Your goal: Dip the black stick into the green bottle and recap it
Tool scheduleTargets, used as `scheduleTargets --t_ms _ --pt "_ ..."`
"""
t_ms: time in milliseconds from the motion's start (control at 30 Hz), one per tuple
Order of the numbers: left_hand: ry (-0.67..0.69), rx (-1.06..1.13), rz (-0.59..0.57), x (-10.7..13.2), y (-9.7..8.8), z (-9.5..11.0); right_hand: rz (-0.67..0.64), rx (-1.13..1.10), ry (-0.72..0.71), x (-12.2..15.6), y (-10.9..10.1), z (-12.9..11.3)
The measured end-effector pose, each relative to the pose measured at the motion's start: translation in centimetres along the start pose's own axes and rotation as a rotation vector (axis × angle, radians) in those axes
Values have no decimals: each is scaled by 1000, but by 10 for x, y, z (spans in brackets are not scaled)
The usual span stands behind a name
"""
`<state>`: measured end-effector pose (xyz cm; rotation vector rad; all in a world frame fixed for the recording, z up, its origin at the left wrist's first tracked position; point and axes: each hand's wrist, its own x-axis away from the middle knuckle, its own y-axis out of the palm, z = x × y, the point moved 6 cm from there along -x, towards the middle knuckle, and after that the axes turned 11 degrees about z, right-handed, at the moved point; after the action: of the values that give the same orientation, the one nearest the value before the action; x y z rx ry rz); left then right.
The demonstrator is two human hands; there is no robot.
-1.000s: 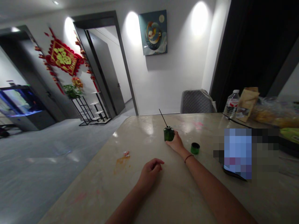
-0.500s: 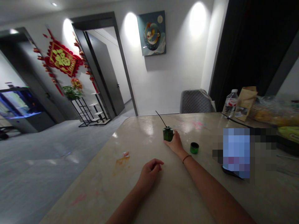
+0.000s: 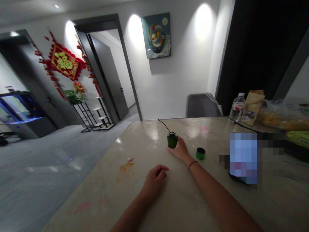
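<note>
A small green glass bottle [image 3: 172, 140] stands on the table with a thin dark stick [image 3: 164, 125] leaning out of its neck to the left. My right hand [image 3: 179, 149] curves around the bottle's right side, thumb low at the front and fingers behind. A short green cap [image 3: 200, 153] sits just right of that wrist, its dark hollow facing up. Closer to me, my left hand [image 3: 157, 175] rests on the tabletop, loosely bent with the index finger stretched out, and nothing shows in it.
The pale table [image 3: 116, 206] has an orange stain and small whitish-pink bits [image 3: 129, 160] at left. A blurred-out screen [image 3: 243, 158] stands at right. Behind it are a water bottle [image 3: 237, 108], a paper bag [image 3: 252, 108] and plastic-wrapped food. A grey chair [image 3: 204, 105] is beyond the far edge.
The green bottle has shifted slightly left with my right hand, and the stick's tip has swung lower and to the left. My left hand has stayed in place.
</note>
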<state>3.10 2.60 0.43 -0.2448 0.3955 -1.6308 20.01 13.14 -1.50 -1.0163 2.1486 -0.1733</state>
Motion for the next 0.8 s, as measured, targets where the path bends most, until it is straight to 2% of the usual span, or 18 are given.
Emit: scheduleTargets --t_ms 167,400,500,700,800 --pt "-16 -3 5 0 0 0 -11 25 6 -1 1 2" --pt "-18 -28 9 -1 0 -1 -127 38 -41 1 4 -2" --pt "-9 -24 6 -1 0 -1 -111 46 -73 1 3 -4" --pt "-20 -18 10 -2 1 -3 -122 40 -4 1 3 1" --pt "-20 -15 6 -2 1 -3 -106 21 -28 0 2 -1"
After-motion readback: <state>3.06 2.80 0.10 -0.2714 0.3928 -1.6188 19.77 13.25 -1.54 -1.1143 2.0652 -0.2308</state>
